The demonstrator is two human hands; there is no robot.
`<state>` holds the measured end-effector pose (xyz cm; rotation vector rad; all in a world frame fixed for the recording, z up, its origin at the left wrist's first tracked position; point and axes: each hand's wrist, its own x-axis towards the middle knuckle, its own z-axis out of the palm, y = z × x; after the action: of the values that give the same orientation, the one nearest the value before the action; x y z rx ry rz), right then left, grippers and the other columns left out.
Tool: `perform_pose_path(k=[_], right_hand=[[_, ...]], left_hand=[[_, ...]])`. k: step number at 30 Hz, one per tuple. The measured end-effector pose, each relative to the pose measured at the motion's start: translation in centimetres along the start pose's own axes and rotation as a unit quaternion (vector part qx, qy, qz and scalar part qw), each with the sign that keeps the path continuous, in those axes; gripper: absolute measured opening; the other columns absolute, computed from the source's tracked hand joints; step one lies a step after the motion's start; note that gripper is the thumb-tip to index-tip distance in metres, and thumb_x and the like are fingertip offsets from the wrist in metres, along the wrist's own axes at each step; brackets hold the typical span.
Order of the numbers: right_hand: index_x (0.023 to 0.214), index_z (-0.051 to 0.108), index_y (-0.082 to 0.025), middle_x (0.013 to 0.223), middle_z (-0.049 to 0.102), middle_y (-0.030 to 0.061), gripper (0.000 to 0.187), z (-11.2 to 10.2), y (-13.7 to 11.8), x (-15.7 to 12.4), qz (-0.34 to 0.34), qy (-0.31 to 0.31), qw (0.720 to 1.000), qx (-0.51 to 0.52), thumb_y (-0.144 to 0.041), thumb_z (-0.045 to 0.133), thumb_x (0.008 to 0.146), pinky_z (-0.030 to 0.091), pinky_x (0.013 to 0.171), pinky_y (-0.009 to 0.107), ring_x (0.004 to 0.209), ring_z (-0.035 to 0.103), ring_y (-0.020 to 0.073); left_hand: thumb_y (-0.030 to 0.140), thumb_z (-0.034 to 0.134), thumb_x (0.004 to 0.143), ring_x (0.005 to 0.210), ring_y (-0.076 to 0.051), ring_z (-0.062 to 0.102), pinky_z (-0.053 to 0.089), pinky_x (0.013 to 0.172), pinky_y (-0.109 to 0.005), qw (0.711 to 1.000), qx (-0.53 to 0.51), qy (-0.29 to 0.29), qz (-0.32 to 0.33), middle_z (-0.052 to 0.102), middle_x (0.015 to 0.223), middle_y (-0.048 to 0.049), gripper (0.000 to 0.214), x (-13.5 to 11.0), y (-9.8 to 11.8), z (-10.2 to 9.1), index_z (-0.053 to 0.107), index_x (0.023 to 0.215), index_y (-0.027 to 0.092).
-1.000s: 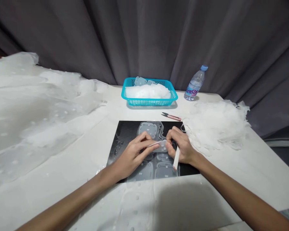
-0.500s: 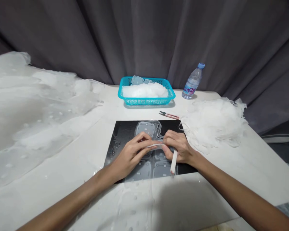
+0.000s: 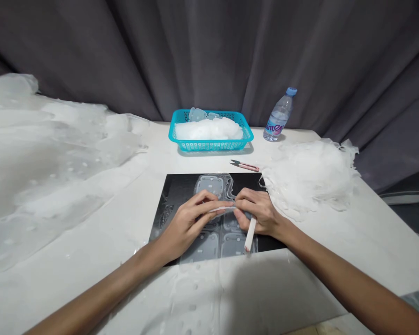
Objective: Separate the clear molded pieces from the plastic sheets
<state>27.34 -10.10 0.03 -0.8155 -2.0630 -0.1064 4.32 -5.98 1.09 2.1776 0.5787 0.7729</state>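
My left hand [image 3: 192,219] pinches the raised edge of a clear, thin plastic sheet [image 3: 206,244] between its fingers. In my right hand [image 3: 256,211] is a slim tool with a white handle [image 3: 250,236]; the handle sticks out below the palm and the tool's working end is hidden. Right fingertips meet the left ones at the lifted edge. The sheet carries rounded, frosted shapes with small dots and slots. It lies across a black board [image 3: 176,190] and runs off its near edge onto the white table.
A blue basket [image 3: 211,145] with white translucent pieces stands at the back, beside a tilted-looking water bottle [image 3: 277,116]. Pink-handled thread snips [image 3: 244,165] lie behind the board. White sheet scraps [image 3: 310,177] are heaped at right; a large pile of translucent sheets [image 3: 56,163] covers the left.
The view has shifted slightly. Both hands keep almost the same place and grip, and the white handle's lower end has swung a little to the left.
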Motion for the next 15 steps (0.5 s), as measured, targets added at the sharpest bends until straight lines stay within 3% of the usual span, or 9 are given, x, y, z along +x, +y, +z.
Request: perform_pose_path(k=[4, 8, 10, 11, 13, 15], right_hand=[[0.078, 0.054, -0.023, 0.068, 0.059, -0.0012, 0.018, -0.5, 0.7, -0.1, 0.044, 0.044, 0.997, -0.044, -0.013, 0.054, 0.092, 0.045, 0.056, 0.024, 0.058, 0.055, 0.0126], [0.077, 0.048, -0.023, 0.065, 0.052, -0.0044, 0.020, -4.2, 3.8, -0.2, 0.168, 0.189, 0.958, -0.133, -0.014, 0.049, 0.095, 0.039, 0.055, 0.023, 0.054, 0.049, 0.0114], [0.079, 0.048, -0.023, 0.068, 0.053, -0.0031, 0.018, -7.1, 5.7, -0.3, 0.231, 0.268, 0.916, -0.190, -0.017, 0.047, 0.096, 0.037, 0.058, 0.026, 0.057, 0.049, 0.0133], [0.078, 0.049, -0.023, 0.067, 0.054, -0.0031, 0.016, -8.6, 6.6, -0.5, 0.308, 0.273, 0.874, -0.258, -0.023, 0.052, 0.094, 0.038, 0.061, 0.027, 0.059, 0.050, 0.0144], [0.081, 0.053, -0.023, 0.068, 0.053, -0.0021, 0.011, -11.0, 7.9, -0.8, 0.457, 0.229, 0.776, -0.369, -0.029, 0.058, 0.088, 0.039, 0.067, 0.031, 0.063, 0.051, 0.0180], [0.090, 0.057, -0.022, 0.072, 0.055, -0.0003, 0.011, -12.4, 8.3, -1.0, 0.505, 0.197, 0.737, -0.403, -0.032, 0.061, 0.086, 0.040, 0.070, 0.035, 0.066, 0.053, 0.0214]], left_hand=[[0.036, 0.053, 0.109, 0.112, -0.019, 0.063, 0.050, 0.104, -0.035, 0.997, 0.030, -0.007, -0.066, 0.062, 0.120, -0.0025, 0.035, 0.2, 0.3, 0.1, 0.060, 0.143, 0.038], [0.060, 0.071, 0.093, 0.133, -0.030, 0.056, 0.047, 0.113, -0.047, 0.989, 0.089, -0.048, -0.110, 0.060, 0.143, -0.0055, 0.070, 0.2, 0.1, -0.5, 0.044, 0.153, 0.035], [0.064, 0.070, 0.092, 0.138, -0.032, 0.053, 0.044, 0.116, -0.050, 0.982, 0.136, -0.087, -0.095, 0.058, 0.150, -0.0063, 0.072, 0.2, -0.4, -1.2, 0.045, 0.151, 0.033], [0.064, 0.067, 0.094, 0.140, -0.032, 0.051, 0.042, 0.118, -0.050, 0.979, 0.159, -0.101, -0.082, 0.057, 0.152, -0.0066, 0.068, 0.2, -0.6, -1.6, 0.046, 0.150, 0.031], [0.061, 0.060, 0.099, 0.144, -0.030, 0.048, 0.039, 0.121, -0.049, 0.974, 0.189, -0.114, -0.058, 0.055, 0.155, -0.0067, 0.061, 0.3, -1.2, -2.4, 0.047, 0.150, 0.029], [0.060, 0.055, 0.102, 0.148, -0.029, 0.045, 0.037, 0.123, -0.047, 0.970, 0.204, -0.122, -0.048, 0.051, 0.159, -0.0064, 0.059, 0.4, -1.6, -3.2, 0.046, 0.151, 0.028]])
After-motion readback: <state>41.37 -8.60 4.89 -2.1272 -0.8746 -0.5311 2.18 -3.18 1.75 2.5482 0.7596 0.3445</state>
